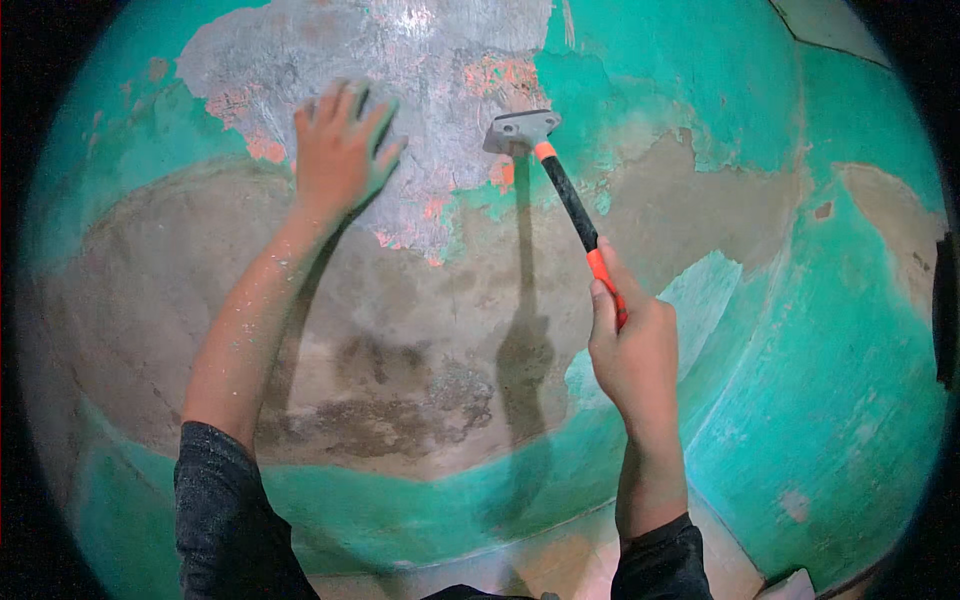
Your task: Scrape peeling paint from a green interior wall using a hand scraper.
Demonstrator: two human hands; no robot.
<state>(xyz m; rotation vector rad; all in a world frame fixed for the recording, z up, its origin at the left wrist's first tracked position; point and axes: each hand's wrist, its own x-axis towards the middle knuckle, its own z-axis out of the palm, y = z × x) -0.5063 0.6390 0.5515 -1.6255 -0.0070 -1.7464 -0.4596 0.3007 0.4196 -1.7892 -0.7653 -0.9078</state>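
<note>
My right hand [635, 335] is wrapped round the black and orange handle of a scraper [575, 205]. Its wide grey head is up against the wall, near the right border of a bare grey patch [425, 110]. Higher on the left, my left hand [343, 150] lies on that same grey patch with its fingers spread, holding nothing. Orange flecks show along the edges of the patch, and green paint [665, 75] surrounds it. The head's blade edge is hard to make out from here.
Below the grey patch spreads a large area of bare brown plaster [400, 320] with darker stains. A flap-like pale green piece [705, 300] shows on the right. The wall meets another green wall [830, 380] at a corner. Light floor [560, 555] lies at the bottom.
</note>
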